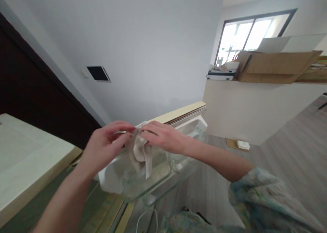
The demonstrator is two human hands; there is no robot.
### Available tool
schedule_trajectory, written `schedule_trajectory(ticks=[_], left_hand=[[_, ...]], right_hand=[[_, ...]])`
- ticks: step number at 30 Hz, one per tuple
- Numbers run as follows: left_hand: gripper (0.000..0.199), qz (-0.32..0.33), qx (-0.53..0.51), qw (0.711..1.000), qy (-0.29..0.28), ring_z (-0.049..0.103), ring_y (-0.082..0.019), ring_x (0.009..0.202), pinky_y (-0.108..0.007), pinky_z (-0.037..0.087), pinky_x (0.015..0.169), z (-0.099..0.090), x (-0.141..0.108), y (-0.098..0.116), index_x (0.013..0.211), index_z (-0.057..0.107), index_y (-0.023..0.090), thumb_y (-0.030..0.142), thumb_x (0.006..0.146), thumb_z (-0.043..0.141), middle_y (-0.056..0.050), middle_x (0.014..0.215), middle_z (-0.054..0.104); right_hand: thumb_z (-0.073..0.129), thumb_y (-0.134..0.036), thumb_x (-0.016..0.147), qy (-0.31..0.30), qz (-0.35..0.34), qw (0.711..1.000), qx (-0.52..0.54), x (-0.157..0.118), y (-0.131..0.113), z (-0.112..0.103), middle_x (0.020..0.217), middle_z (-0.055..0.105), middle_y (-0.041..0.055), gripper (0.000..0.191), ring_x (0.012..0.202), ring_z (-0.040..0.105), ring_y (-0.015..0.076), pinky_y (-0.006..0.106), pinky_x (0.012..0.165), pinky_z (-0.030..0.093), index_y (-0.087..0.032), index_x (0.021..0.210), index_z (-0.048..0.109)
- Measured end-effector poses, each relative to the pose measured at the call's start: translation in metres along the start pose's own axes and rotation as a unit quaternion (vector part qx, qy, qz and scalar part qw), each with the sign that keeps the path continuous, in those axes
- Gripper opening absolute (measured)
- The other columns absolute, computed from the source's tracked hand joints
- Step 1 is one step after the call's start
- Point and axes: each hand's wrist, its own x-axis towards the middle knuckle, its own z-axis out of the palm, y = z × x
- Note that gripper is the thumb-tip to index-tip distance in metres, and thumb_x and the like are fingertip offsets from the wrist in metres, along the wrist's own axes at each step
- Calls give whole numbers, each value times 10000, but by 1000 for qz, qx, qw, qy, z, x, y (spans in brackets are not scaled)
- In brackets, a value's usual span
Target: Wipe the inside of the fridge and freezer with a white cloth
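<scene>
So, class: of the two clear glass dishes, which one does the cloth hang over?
The nearer, larger glass dish, directly beneath the cloth; the smaller dish sits farther back.

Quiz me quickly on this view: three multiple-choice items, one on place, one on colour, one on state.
1. Where does the cloth hang?
A. over the clear glass dish
B. on the floor
C. on the cardboard box

2. What colour is the cloth?
A. red
B. off-white
C. black

3. How is the cloth held?
A. by the left hand only
B. by nobody
C. pinched by both the left hand and the right hand

Key: 1 A, it dangles above the dish; 2 B, pale fabric; 3 C, both hands' fingertips meet on it.
</scene>
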Motion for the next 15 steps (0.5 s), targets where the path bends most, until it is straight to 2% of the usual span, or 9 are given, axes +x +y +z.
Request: schedule_trajectory(ticks=[2,3,5,7,11,15], left_hand=[[362,-27,80,996,27,678,-252,955,-368,513,870,-3,6,-7,973,733,206,426,891,458,-77,1045,736],[411,-39,139,989,4,681,-269,929,-385,507,849,-1,9,-9,951,726,205,445,920,393,-90,998,741],[522,-59,245,964,-86,684,-295,834,-388,484,750,8,14,-12,870,699,207,482,965,266,-114,872,733],[583,-69,300,941,-138,676,-296,744,-363,426,660,17,15,-13,810,658,213,496,988,180,-120,774,711],[624,-65,297,944,-129,680,-285,773,-348,373,656,20,13,-13,802,657,222,547,992,160,-111,797,723],[636,-73,299,940,-151,680,-293,831,-349,386,682,14,13,-7,946,713,223,543,993,166,-114,889,741]], right_hand=[[470,-205,1041,-7,-20,999,-34,-1,2,0,1094,659,70,171,1032,566,181,324,915,479,-172,1027,638],[464,-207,1046,-10,-32,998,-53,-1,0,-1,1047,662,49,178,997,561,181,332,886,469,-191,1012,638],[445,-211,1054,-19,-57,995,-85,1,-5,-4,1016,666,21,201,990,548,189,356,872,438,-226,1007,640],[439,-214,1058,-27,-81,991,-101,3,-11,-5,1050,670,17,214,1035,539,198,368,874,408,-238,1004,645],[456,-227,1059,-46,-69,993,-87,-4,-9,-1,1061,672,31,198,969,554,177,339,786,375,-226,1043,653],[469,-211,1051,-31,21,999,-32,-46,15,-10,1006,684,44,195,940,576,160,313,831,406,-194,1057,663]])
